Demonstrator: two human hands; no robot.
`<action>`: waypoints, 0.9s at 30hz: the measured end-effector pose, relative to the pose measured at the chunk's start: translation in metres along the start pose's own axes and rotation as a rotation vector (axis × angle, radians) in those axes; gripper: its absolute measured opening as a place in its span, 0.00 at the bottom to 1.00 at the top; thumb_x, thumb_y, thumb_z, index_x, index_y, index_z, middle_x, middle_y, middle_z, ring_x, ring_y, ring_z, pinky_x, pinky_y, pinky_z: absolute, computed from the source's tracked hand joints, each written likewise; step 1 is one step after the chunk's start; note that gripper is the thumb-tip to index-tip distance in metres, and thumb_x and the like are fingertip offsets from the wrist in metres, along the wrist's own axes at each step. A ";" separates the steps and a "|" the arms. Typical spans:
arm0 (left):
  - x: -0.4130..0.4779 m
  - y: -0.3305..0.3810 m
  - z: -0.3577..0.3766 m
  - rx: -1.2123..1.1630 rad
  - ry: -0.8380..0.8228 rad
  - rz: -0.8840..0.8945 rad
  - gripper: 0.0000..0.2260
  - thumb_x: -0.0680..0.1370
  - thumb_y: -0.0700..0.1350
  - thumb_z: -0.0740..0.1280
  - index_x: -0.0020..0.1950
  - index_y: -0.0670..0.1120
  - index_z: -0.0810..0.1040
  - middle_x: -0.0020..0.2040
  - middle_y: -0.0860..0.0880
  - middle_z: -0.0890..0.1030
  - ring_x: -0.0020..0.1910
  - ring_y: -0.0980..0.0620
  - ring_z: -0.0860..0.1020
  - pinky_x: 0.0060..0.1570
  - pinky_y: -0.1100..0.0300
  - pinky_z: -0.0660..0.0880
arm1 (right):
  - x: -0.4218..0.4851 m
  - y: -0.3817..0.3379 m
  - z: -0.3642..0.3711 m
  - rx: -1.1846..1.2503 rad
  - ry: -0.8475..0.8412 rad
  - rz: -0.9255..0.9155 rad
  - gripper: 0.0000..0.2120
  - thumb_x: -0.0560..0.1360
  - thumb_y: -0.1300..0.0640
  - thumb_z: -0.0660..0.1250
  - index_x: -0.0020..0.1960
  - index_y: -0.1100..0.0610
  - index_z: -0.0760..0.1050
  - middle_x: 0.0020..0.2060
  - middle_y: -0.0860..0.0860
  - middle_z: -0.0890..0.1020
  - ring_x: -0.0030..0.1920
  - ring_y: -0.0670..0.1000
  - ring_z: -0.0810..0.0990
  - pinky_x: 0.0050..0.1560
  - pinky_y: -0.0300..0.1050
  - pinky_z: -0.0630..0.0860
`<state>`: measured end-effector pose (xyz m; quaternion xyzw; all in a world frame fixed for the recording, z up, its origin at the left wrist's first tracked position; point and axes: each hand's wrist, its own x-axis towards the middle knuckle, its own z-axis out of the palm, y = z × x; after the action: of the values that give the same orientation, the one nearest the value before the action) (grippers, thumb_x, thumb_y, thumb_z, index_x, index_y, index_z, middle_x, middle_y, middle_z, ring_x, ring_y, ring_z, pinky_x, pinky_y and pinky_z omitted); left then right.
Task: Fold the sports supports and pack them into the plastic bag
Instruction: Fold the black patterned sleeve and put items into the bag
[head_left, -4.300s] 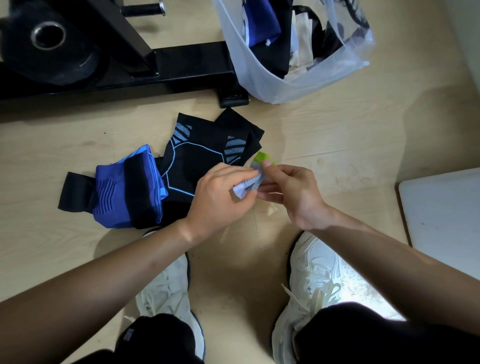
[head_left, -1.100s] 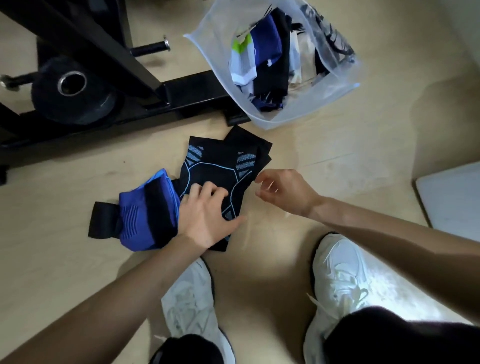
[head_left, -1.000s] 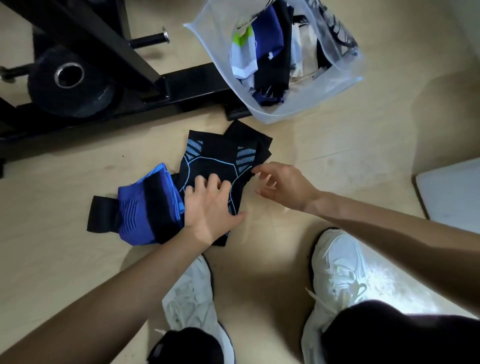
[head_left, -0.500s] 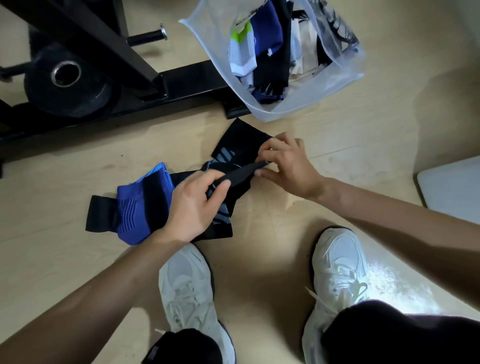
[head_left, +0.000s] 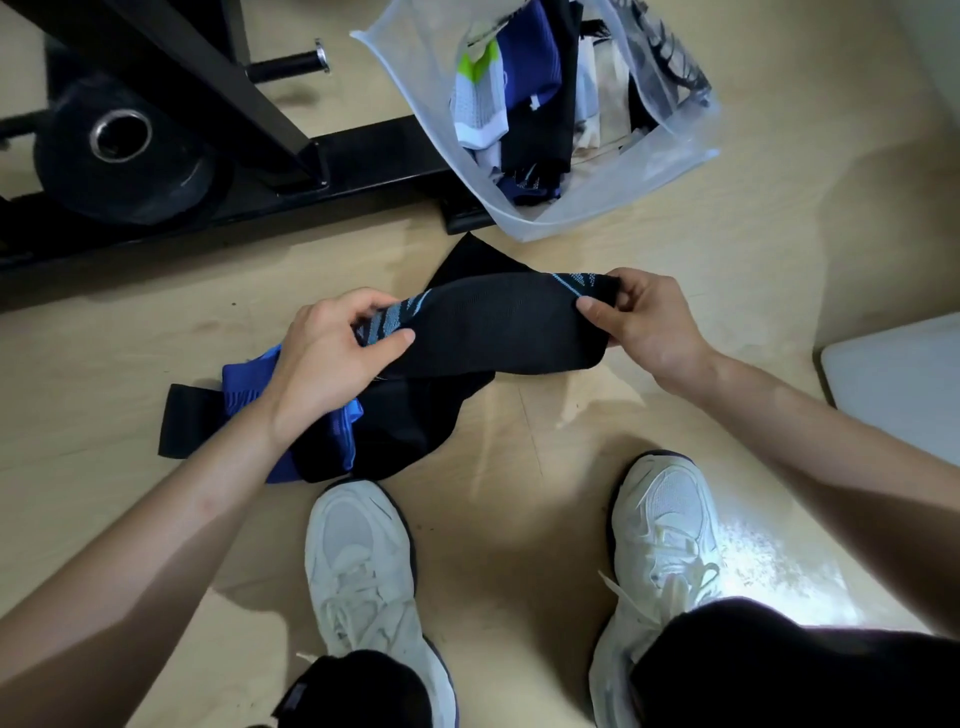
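so both hands, left hand (head_left: 332, 353) and right hand (head_left: 644, 322), are pinching the ends of the black support (head_left: 493, 332) just above the floor (head_left: 519, 467), mid-fold, next it probably needs halving and dropping into the plastic bag (head_left: 675, 171)

Home gym suggested: weight plate (head_left: 122, 150) seen beside black steel frame (head_left: 218, 78), on pale wood floor (head_left: 519, 493).

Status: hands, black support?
Left hand, right hand pinch ends of black light-blue-striped knit support. Clear plastic bag open ahead. Another black support on floor beneath.
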<state>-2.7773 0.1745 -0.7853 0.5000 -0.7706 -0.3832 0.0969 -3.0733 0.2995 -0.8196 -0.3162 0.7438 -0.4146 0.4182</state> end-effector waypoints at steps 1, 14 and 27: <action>0.000 -0.002 -0.003 -0.011 0.011 -0.019 0.11 0.75 0.50 0.76 0.56 0.55 0.84 0.48 0.58 0.84 0.51 0.55 0.82 0.57 0.55 0.78 | 0.001 0.003 0.003 0.003 0.019 0.004 0.05 0.76 0.62 0.72 0.44 0.62 0.78 0.31 0.52 0.69 0.37 0.54 0.72 0.42 0.65 0.80; 0.000 -0.017 0.006 -0.371 0.276 -0.193 0.01 0.79 0.44 0.72 0.48 0.47 0.82 0.43 0.50 0.86 0.45 0.50 0.85 0.51 0.48 0.83 | -0.013 0.021 0.003 0.048 -0.073 0.225 0.24 0.71 0.69 0.75 0.65 0.60 0.73 0.34 0.54 0.76 0.38 0.55 0.79 0.49 0.58 0.82; -0.006 0.010 0.025 -0.361 0.079 -0.206 0.03 0.77 0.46 0.74 0.49 0.49 0.83 0.42 0.46 0.84 0.37 0.48 0.83 0.35 0.51 0.81 | -0.033 0.013 0.019 0.090 -0.030 0.074 0.11 0.76 0.65 0.71 0.57 0.59 0.78 0.37 0.53 0.79 0.32 0.51 0.79 0.35 0.49 0.81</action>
<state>-2.7944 0.1940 -0.7942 0.5653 -0.6300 -0.5028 0.1754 -3.0429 0.3260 -0.8250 -0.2755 0.7293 -0.4270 0.4581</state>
